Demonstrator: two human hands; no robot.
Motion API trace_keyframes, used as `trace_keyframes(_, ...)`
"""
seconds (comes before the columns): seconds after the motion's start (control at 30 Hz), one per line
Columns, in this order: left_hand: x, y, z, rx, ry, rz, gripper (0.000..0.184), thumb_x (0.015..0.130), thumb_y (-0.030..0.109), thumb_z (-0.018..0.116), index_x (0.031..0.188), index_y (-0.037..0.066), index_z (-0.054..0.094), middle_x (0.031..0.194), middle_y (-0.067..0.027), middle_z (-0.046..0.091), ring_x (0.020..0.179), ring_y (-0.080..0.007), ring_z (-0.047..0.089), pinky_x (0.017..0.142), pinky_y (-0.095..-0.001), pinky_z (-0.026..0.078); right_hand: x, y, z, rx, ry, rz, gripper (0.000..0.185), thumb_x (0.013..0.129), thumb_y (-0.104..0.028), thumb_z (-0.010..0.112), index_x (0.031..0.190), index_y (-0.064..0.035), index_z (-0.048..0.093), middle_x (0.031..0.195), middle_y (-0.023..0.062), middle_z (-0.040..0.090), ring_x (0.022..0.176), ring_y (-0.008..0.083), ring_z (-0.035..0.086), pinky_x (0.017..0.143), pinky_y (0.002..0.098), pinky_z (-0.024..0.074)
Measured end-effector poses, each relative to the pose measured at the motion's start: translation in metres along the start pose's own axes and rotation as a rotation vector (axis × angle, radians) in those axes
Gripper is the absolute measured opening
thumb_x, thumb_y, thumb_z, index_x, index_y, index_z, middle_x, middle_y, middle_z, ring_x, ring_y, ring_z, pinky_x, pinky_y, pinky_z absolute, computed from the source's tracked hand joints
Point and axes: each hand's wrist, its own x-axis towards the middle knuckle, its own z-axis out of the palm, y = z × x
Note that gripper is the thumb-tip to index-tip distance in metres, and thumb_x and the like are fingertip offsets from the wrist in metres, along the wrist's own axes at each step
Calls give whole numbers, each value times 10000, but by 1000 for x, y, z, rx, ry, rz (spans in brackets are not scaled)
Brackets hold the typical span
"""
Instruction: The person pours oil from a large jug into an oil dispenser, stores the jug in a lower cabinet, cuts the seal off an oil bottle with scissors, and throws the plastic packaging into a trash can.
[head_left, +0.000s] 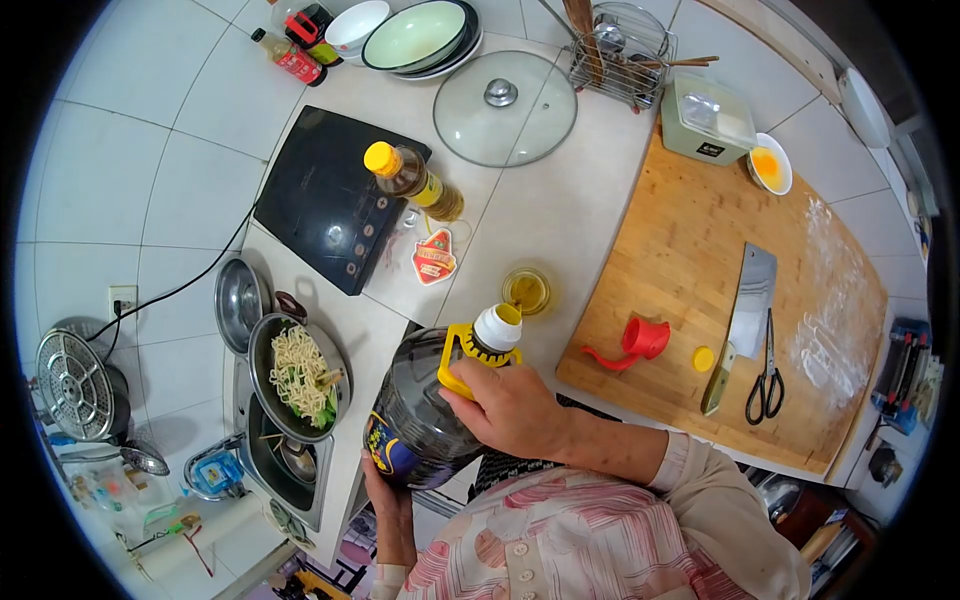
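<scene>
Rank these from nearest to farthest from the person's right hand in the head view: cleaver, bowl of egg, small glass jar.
From the right hand, on the handle of the oil jug:
1. Small glass jar, just beyond the jug's mouth.
2. Cleaver, to the right, on the wooden board.
3. Bowl of egg, far right, by the board's back edge.
</scene>
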Motion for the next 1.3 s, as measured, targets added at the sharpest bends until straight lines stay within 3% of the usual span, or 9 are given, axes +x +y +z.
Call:
trace_keyframes(0.17,0,0,-2,4,15,-1,611,960,519,434,1321,27,443,1262,-130,559,1131,-251,566,1002,-410,428,-1,0,0,-6,-5,-13,228,872,-194,633,883,-32,473,647,161,606,592,352,625,505,430,496)
trace_keyframes(0.23,1,-1,-5,50,-7,9,633,946,570,421,1335,71,453,1280,-108,551,1158,-253,543,1011,-426,418,-1,0,-1,-5,-30,4,225,874,-194,630,883,-32,474,653,162,608,594,352,626,506,430,496)
trace_keyframes(0.33,-5,3,4,61,-6,7,630,946,570,425,1333,74,455,1279,-107,551,1157,-252,542,1009,-424,420,-3,-2,-2,24,-46,64,209,845,-146,670,910,-27,512,715,146,591,607,348,602,529,411,468)
trace_keyframes(1.3,-16,10,14,68,36,27,578,958,541,424,1284,70,500,1215,-96,594,1095,-235,577,984,-408,428,-3,-3,-5,20,-51,71,223,848,-174,672,871,-31,503,708,149,574,599,353,588,519,422,455)
